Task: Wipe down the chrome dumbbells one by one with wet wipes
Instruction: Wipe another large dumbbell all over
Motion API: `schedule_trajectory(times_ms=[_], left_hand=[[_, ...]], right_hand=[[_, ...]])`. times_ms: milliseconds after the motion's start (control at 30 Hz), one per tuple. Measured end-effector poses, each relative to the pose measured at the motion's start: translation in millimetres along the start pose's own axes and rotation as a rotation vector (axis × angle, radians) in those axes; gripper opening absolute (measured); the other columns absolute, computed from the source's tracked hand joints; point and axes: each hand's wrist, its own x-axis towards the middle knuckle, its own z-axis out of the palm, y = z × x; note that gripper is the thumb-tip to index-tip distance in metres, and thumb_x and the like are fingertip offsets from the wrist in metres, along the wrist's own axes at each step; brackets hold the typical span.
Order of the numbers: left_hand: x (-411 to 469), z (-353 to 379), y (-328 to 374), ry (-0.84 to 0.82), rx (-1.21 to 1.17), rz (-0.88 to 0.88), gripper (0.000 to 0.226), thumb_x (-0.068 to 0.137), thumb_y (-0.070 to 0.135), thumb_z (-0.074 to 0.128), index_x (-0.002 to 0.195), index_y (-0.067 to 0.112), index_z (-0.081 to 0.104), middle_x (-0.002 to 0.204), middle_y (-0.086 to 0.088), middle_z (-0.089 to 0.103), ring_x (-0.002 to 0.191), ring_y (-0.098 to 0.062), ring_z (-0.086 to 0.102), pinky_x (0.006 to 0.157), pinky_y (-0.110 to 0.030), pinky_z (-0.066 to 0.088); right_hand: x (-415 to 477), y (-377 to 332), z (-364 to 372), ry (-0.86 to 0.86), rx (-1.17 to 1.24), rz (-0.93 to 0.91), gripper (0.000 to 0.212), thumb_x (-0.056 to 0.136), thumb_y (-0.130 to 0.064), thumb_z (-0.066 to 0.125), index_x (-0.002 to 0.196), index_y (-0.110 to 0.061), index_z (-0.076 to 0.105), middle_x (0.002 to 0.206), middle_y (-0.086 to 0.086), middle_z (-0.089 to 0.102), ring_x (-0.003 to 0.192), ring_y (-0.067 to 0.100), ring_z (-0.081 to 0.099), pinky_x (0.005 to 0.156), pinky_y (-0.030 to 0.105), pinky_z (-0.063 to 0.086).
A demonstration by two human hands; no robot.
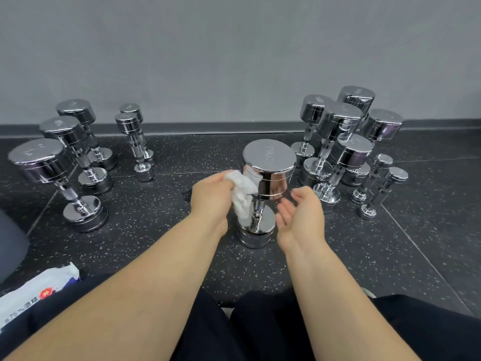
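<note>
A large chrome dumbbell point(268, 173) stands upright on end on the speckled black floor, right in front of me. My left hand point(210, 196) grips a crumpled white wet wipe point(242, 194) that hangs against the left side of the dumbbell's upper head and handle. My right hand point(302, 217) hovers just right of the handle, palm turned inward, fingers relaxed and holding nothing.
Several chrome dumbbells stand on end at the left point(52, 173) and several more cluster at the right point(343, 147), along the grey wall's baseboard. A white wet-wipe pack point(33, 290) lies by my left leg. My dark-trousered knees fill the bottom edge.
</note>
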Motion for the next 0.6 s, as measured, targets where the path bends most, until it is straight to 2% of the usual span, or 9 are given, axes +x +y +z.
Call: schedule_trajectory(times_ms=[100,167,200,267,333,400,467,533,600], left_hand=[[-0.9,19.3,-4.2,0.006,0.091,0.144,0.035,0.084,0.007,0.045,0.107,0.009,0.071,0.076,-0.01,0.069,0.059,-0.018,0.054,0.055,-0.031,0.05],[-2.9,30.1,-8.7,-0.004,0.222,0.291,0.037,0.088,0.018,0.038,0.11,0.01,0.067,0.084,-0.009,0.071,0.066,-0.022,0.058,0.065,-0.04,0.053],[-2.1,32.5,-7.4,-0.007,0.236,0.308,0.035,0.087,0.018,0.037,0.099,0.015,0.07,0.078,-0.004,0.069,0.067,-0.025,0.058,0.065,-0.039,0.051],[4.8,36.0,0.7,-0.032,0.138,0.211,0.031,0.088,0.016,0.039,0.068,0.018,0.063,0.06,0.003,0.057,0.059,-0.023,0.048,0.052,-0.03,0.041],[15.5,38.4,7.1,-0.074,0.049,0.076,0.029,0.095,0.02,0.038,0.072,0.017,0.056,0.062,0.0,0.055,0.052,-0.02,0.05,0.048,-0.025,0.041],[27.7,39.9,7.3,-0.12,-0.075,-0.04,0.024,0.095,0.01,0.039,0.078,0.012,0.055,0.068,-0.006,0.06,0.053,-0.018,0.06,0.05,-0.027,0.052],[33.3,38.9,7.9,-0.155,-0.153,-0.128,0.026,0.084,-0.009,0.035,0.086,0.005,0.057,0.081,-0.01,0.061,0.067,-0.022,0.063,0.06,-0.035,0.06],[37.0,35.2,10.1,-0.174,-0.116,-0.109,0.033,0.081,-0.014,0.034,0.074,0.003,0.061,0.07,-0.009,0.056,0.049,-0.018,0.057,0.049,-0.026,0.052],[37.3,34.8,20.1,-0.177,0.027,0.016,0.03,0.095,0.005,0.049,0.074,0.013,0.069,0.055,-0.003,0.057,0.034,-0.013,0.049,0.04,-0.024,0.036]], right_hand=[[5.5,-5.7,7.8,0.032,-0.007,-0.141,0.035,0.098,-0.024,0.049,0.129,-0.012,0.058,0.133,0.005,0.062,0.121,0.011,0.058,0.099,0.027,0.036],[10.2,-9.8,18.2,-0.015,-0.023,-0.21,0.031,0.099,-0.024,0.047,0.121,-0.011,0.064,0.105,-0.002,0.074,0.094,0.003,0.07,0.091,0.02,0.046],[12.7,-12.3,24.4,-0.043,-0.03,-0.23,0.026,0.099,-0.026,0.047,0.109,-0.014,0.068,0.088,-0.007,0.075,0.079,0.004,0.07,0.077,0.018,0.051],[18.6,-19.0,35.7,-0.073,-0.067,-0.231,0.023,0.099,-0.032,0.048,0.09,-0.022,0.067,0.079,-0.01,0.069,0.074,0.008,0.065,0.066,0.022,0.052],[27.6,-25.1,40.3,-0.114,-0.128,-0.244,0.026,0.101,-0.036,0.047,0.084,-0.025,0.062,0.07,-0.015,0.068,0.068,0.004,0.063,0.061,0.02,0.05],[35.7,-28.1,38.5,-0.144,-0.205,-0.275,0.027,0.102,-0.035,0.046,0.082,-0.025,0.061,0.056,-0.023,0.065,0.059,-0.003,0.061,0.055,0.018,0.046],[43.8,-27.2,35.2,-0.177,-0.252,-0.296,0.027,0.101,-0.033,0.047,0.083,-0.025,0.064,0.058,-0.025,0.065,0.059,-0.004,0.062,0.059,0.019,0.045],[50.3,-26.0,34.1,-0.172,-0.225,-0.28,0.022,0.099,-0.033,0.05,0.092,-0.024,0.068,0.072,-0.021,0.07,0.072,-0.001,0.066,0.065,0.022,0.048],[51.5,-25.2,34.3,-0.169,-0.197,-0.267,0.02,0.098,-0.034,0.052,0.099,-0.025,0.07,0.084,-0.017,0.072,0.081,0.004,0.067,0.069,0.024,0.049]])
